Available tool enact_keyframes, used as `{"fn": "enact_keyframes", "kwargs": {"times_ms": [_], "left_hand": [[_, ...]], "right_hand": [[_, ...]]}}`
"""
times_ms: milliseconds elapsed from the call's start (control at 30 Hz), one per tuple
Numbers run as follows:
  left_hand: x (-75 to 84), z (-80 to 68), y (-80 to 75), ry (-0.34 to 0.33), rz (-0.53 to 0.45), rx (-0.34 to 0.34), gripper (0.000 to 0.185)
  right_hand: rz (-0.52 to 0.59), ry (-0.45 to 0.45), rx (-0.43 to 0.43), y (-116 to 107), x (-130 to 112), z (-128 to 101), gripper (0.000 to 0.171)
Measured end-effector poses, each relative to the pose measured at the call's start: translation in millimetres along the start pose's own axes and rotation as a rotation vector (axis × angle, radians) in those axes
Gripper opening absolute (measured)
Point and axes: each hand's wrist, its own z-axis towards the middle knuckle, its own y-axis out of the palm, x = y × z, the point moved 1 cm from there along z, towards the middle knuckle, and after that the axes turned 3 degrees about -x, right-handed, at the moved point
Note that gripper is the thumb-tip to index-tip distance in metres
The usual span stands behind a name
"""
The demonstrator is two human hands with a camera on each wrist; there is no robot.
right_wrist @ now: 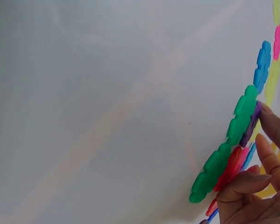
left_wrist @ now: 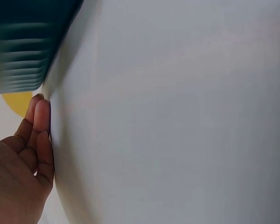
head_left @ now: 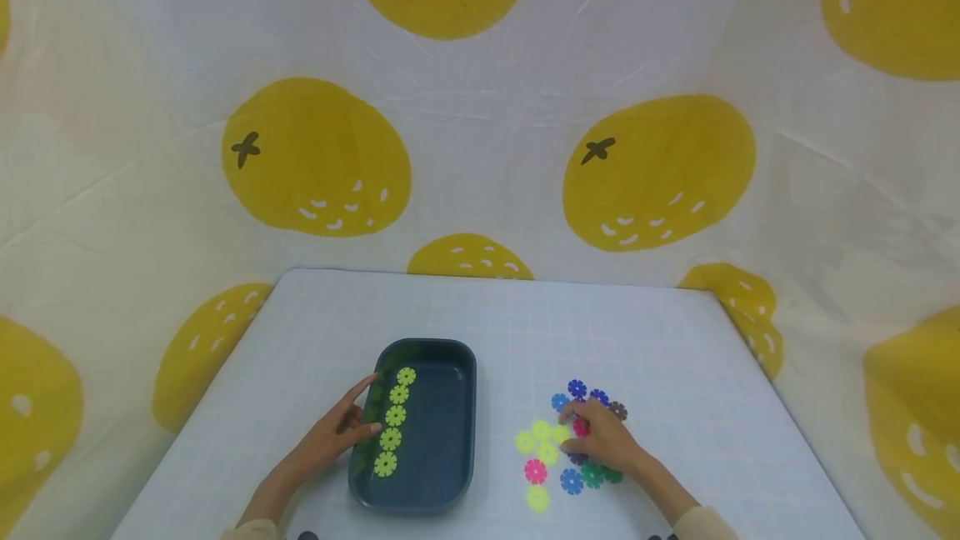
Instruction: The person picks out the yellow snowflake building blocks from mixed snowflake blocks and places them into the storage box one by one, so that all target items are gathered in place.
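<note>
A dark teal tray (head_left: 459, 427) holds a column of several yellow-green snowflake discs (head_left: 392, 427). My left hand (head_left: 363, 411) lies flat on the table with straight fingers (left_wrist: 41, 122) against the tray's left wall (left_wrist: 23, 56). To the right is a loose pile of coloured discs (head_left: 572, 481). My right hand (head_left: 570, 432) sits curled over the pile. Its thumb and forefinger close around a yellow-green disc (head_left: 558, 433) beside a pink one (head_left: 581, 426). In the right wrist view the right hand (right_wrist: 266, 142) has its fingertips (right_wrist: 270, 158) touching green discs (right_wrist: 242, 116) and red discs (right_wrist: 231, 168).
The pale grey table (head_left: 487, 323) is bounded by a white cloth with large yellow fruit prints (head_left: 315, 157) on the back and both sides. More yellow-green discs (head_left: 537, 498), a pink disc (head_left: 535, 471) and blue discs (head_left: 576, 388) lie around the pile.
</note>
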Motion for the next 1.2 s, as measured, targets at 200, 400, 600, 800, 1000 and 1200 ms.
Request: {"fn": "enact_keyframes", "kwargs": {"times_ms": [200,400,600,800,1000,1200], "left_hand": [[-6.7,3.4,1.6,-0.010,-0.009,-0.001,0.075],[-13.2,5.7,1.3,0.000,-0.004,-0.014,0.075],[-14.5,6.2,0.3,0.013,-0.014,-0.027,0.075],[-13.8,5.8,-0.2,0.007,-0.010,-0.030,0.075],[-14.7,6.2,-0.3,0.017,0.003,-0.031,0.075],[-14.9,6.6,-0.3,0.022,-0.006,-0.032,0.075]], "right_hand": [[-0.003,0.005,-0.002,0.3,-5.3,-0.7,0.028],[-0.013,0.006,0.005,1.8,-8.9,-2.5,0.030],[-0.024,0.011,-0.031,4.8,-9.4,-2.7,0.028],[-0.029,-0.022,-0.034,5.3,-9.2,-3.6,0.022],[0.163,0.001,-0.078,4.3,-3.9,-1.1,0.017],[0.483,0.114,-0.113,-2.5,-5.3,1.8,0.032]]}}
